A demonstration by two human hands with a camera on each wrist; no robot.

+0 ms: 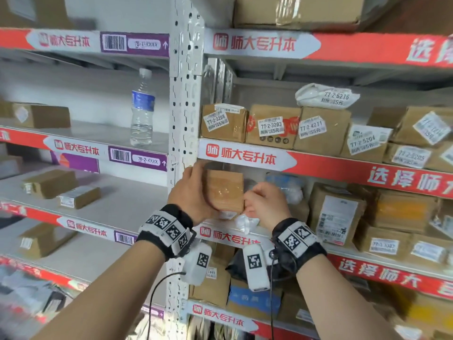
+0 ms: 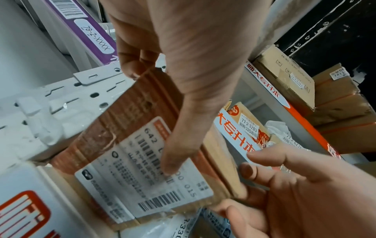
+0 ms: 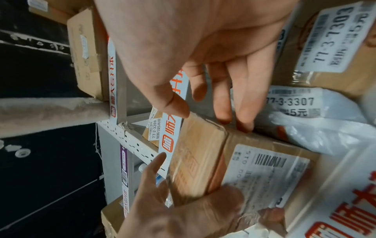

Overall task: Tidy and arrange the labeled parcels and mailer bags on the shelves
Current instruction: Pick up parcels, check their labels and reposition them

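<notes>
Head view: left hand [image 1: 193,190] & right hand [image 1: 266,204] grasp small brown cardboard parcel [image 1: 225,190]. Held upright at shelf [image 1: 247,157] corner, prob. so label shows.

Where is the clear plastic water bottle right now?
In the head view, the clear plastic water bottle stands upright on the left bay's shelf, beside the white perforated upright post.

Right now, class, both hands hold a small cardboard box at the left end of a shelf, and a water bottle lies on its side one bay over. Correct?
Not quite. In the head view the water bottle stands upright; the rest holds.
</notes>
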